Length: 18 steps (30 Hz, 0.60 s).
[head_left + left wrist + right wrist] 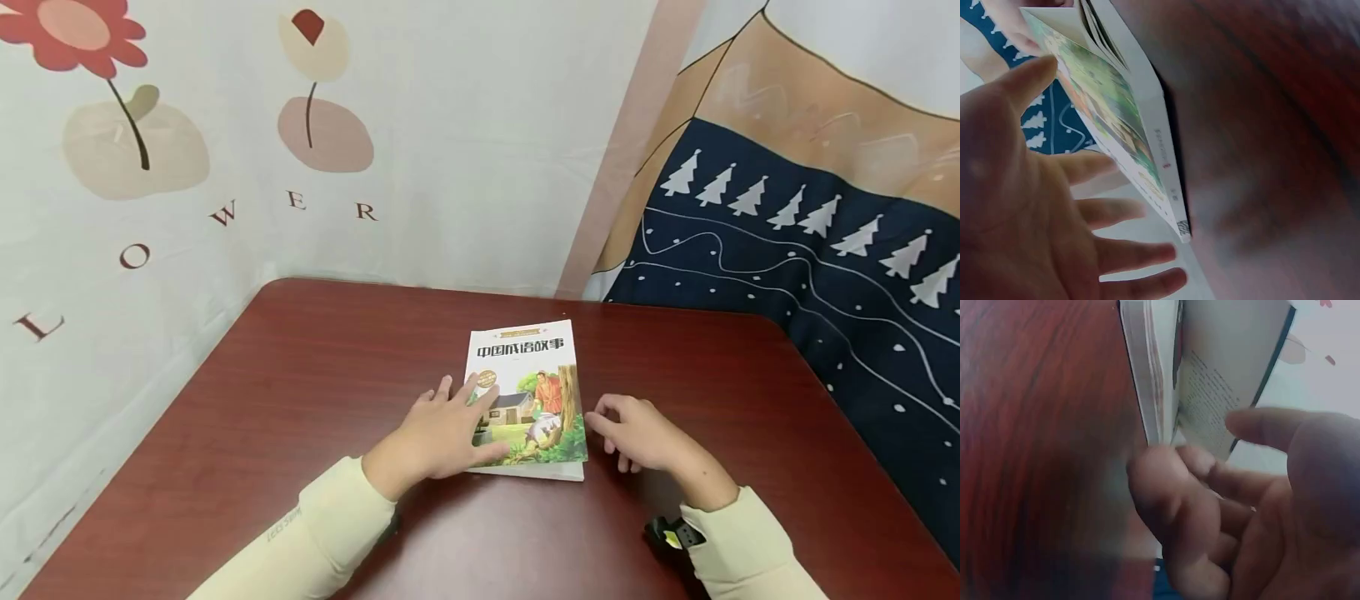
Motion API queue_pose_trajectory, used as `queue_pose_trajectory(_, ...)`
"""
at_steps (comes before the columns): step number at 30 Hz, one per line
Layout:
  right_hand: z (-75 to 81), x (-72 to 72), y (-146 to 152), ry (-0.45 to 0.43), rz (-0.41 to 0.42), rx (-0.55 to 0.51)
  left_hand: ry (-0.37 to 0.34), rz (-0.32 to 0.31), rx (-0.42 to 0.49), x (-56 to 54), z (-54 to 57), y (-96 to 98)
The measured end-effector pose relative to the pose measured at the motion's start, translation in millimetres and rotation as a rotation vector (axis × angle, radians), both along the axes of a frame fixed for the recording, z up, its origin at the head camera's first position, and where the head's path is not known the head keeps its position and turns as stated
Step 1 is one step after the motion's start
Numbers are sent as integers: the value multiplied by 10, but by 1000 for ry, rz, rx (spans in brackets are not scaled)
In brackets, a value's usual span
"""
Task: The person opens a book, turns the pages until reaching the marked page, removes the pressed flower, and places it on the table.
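Note:
A paperback book point(525, 392) lies on the table, its white cover printed with black Chinese characters and a painted scene of a house, a tree and a robed figure. The left hand point(442, 433) is spread over the book's left side, fingers straight and apart. In the left wrist view, the spine point(1163, 150) faces that palm. Close by the book's right edge is the right hand point(637, 429), its fingers loosely bent and a gap between thumb and fingertips. The right wrist view shows the front cover's inner side point(1229, 356) raised off the page block point(1141, 350).
The reddish-brown table point(337, 350) reaches back to a white curtain point(465, 167) with flowers and letters. A dark blue cloth point(750, 250) with white trees hangs at the right. A black device point(663, 533) sits at the right wrist, by the pale sleeve point(738, 533).

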State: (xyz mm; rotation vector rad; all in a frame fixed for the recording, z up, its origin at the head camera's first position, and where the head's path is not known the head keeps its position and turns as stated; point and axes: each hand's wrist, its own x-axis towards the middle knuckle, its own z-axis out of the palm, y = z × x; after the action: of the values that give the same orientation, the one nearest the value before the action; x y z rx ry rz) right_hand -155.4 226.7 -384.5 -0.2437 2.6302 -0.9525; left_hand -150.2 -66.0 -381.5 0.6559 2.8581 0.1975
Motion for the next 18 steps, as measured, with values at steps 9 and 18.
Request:
queue_pose_trajectory(9,-190,43,-9,-194,104,-185,-95,-77,46,68,8,-16)
queue_pose_trajectory(18,-262,-54,7,-346,131,-301,-90,-78,75,75,-43,-8)
